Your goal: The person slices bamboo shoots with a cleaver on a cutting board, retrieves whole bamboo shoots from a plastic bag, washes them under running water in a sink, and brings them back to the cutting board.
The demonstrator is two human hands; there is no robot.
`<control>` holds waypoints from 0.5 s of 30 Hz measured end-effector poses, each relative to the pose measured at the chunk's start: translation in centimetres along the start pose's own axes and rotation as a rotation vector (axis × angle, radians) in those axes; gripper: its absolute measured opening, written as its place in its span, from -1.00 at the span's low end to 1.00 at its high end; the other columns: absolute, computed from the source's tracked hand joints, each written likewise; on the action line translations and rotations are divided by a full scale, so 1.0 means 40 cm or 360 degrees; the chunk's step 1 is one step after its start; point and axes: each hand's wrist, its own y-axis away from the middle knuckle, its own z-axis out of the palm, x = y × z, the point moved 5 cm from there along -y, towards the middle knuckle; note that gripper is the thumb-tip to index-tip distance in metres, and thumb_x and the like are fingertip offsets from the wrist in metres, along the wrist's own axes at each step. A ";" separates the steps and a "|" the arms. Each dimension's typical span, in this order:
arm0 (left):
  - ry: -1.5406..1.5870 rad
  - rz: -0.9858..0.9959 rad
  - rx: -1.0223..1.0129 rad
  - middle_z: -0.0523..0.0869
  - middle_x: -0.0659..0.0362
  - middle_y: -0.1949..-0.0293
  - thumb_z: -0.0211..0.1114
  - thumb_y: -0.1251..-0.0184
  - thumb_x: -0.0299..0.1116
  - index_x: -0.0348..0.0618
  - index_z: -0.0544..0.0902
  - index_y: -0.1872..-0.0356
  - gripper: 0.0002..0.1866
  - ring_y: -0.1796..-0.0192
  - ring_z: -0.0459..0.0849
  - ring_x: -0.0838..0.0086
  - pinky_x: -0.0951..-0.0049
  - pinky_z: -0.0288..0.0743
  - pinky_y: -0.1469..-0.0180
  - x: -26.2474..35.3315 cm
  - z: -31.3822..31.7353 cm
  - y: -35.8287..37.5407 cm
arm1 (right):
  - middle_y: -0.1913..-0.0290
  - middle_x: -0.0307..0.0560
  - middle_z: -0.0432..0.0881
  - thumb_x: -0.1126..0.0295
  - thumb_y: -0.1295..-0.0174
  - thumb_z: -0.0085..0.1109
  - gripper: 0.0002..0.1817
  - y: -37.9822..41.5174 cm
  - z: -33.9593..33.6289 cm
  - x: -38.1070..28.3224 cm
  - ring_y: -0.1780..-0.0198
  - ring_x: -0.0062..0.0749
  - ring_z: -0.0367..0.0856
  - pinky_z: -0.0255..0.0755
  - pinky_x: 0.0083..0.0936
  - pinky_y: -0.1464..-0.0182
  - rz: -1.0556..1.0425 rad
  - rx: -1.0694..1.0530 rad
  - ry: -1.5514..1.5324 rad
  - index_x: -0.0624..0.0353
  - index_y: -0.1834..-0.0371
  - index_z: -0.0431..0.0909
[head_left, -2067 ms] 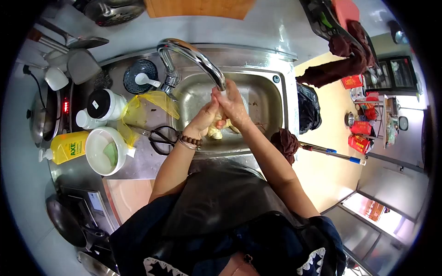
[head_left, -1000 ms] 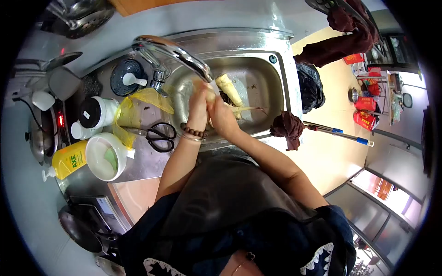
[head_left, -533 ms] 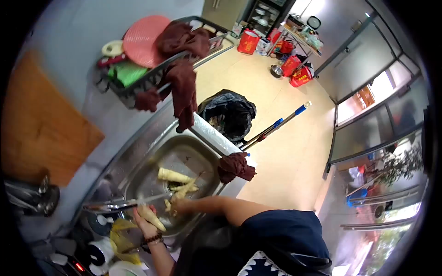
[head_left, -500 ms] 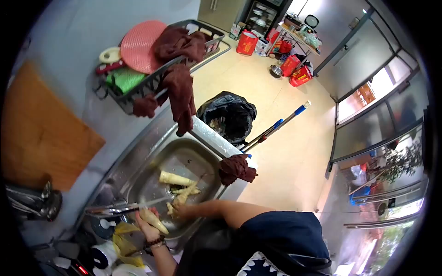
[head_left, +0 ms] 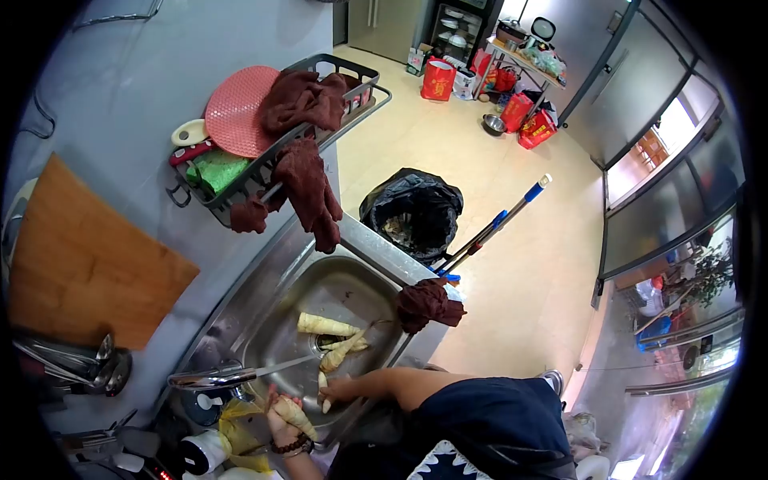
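My left hand, with a beaded bracelet at the wrist, is wrapped round a pale, peeled bamboo shoot at the sink's near edge. My right hand is over the sink, its fingers closed on a small, slender bamboo shoot. Beyond it, a thick bamboo shoot and a tapering one lie near the drain, partly overlapping others. Water streams from the metal faucet into the steel sink.
Dark red cloths hang over the black rack and the sink rail. A lined trash bin stands beyond the sink, with mop handles beside it. A wooden board leans at the left wall.
My right hand has shifted from the tapering shoot to the slender one nearer me. My left hand still holds its shoot, now turned a little. The whole view has shifted slightly.
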 end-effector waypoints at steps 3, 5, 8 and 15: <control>-0.0603 0.0323 -0.0253 0.56 0.10 0.29 0.14 -0.14 -0.39 0.00 0.37 -0.17 -0.50 0.22 0.54 0.27 0.23 0.44 0.08 0.052 0.084 0.053 | 0.27 -0.01 0.61 0.04 -0.03 0.07 -0.62 -0.051 0.001 0.035 0.24 -0.15 0.58 0.42 -0.23 0.20 -0.0057 -0.0022 -0.0335 -0.01 0.17 0.58; -0.1490 0.0745 -0.0349 0.54 0.07 0.13 0.15 -0.02 -0.58 0.05 0.12 -0.35 -0.22 0.08 0.53 0.24 0.28 0.44 0.00 0.065 0.026 -0.005 | 0.32 -0.02 0.62 0.12 0.01 0.12 -0.67 -0.129 -0.039 0.063 0.32 -0.13 0.58 0.44 -0.23 0.29 -0.0198 -0.0025 0.0021 0.02 0.21 0.58; -0.2195 0.0425 -0.0406 0.42 -0.03 -0.11 0.37 0.05 -0.42 -0.10 0.04 -0.35 -0.10 -0.14 0.40 0.24 0.32 0.34 -0.13 0.045 0.162 0.070 | 0.17 0.06 0.57 0.15 0.15 0.30 -0.62 -0.057 -0.285 -0.014 0.21 -0.05 0.55 0.44 -0.19 0.22 -0.0651 0.0562 -0.0059 0.11 0.26 0.59; -0.1426 0.0326 -0.0937 0.60 0.18 0.39 0.08 -0.19 -0.47 -0.22 0.48 0.11 -0.77 0.29 0.55 0.57 0.55 0.44 0.24 0.000 0.284 0.055 | 0.13 0.05 0.39 0.30 0.23 0.45 -0.33 0.037 -0.526 -0.169 0.07 -0.19 0.39 0.33 -0.36 0.03 -0.0716 0.0927 -0.0762 0.27 0.01 0.35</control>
